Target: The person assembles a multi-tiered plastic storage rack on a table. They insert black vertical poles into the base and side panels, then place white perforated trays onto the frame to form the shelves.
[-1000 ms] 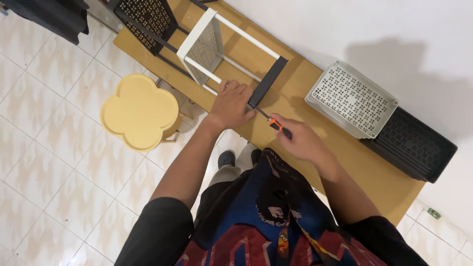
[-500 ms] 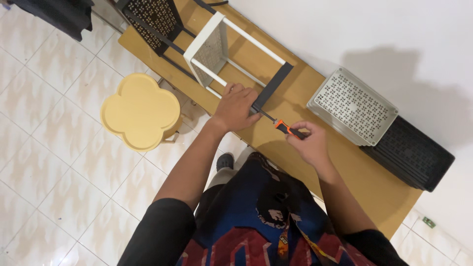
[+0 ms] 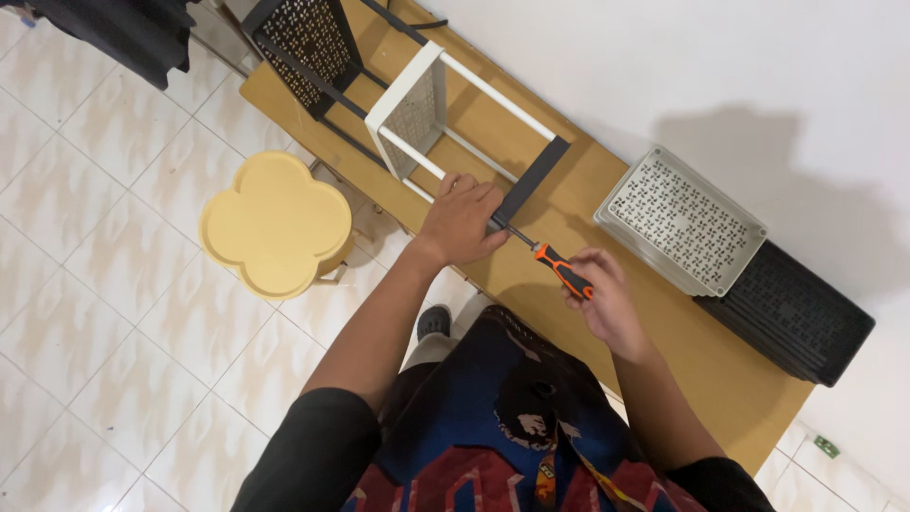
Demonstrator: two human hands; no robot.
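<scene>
A white rack frame [image 3: 445, 109] with thin rods lies on its side on a long wooden table [image 3: 607, 284]. A black end panel [image 3: 536, 175] caps the rods' near ends. My left hand [image 3: 462, 220] presses on the corner where the black panel meets the lower rod. My right hand [image 3: 599, 296] grips the orange-and-black handle of a screwdriver [image 3: 555, 265]. Its shaft points up-left to that same corner, tip hidden beside my left fingers.
A grey perforated tray [image 3: 681, 220] lies on stacked black trays [image 3: 796, 318] at the table's right. A black mesh panel [image 3: 308, 43] lies at the table's far left end. A yellow clover-shaped stool [image 3: 277, 223] stands on the tiled floor left of me.
My right hand has drawn back along the screwdriver handle and turned slightly. The view has shifted so the table sits lower in frame. My left hand stays on the same corner.
</scene>
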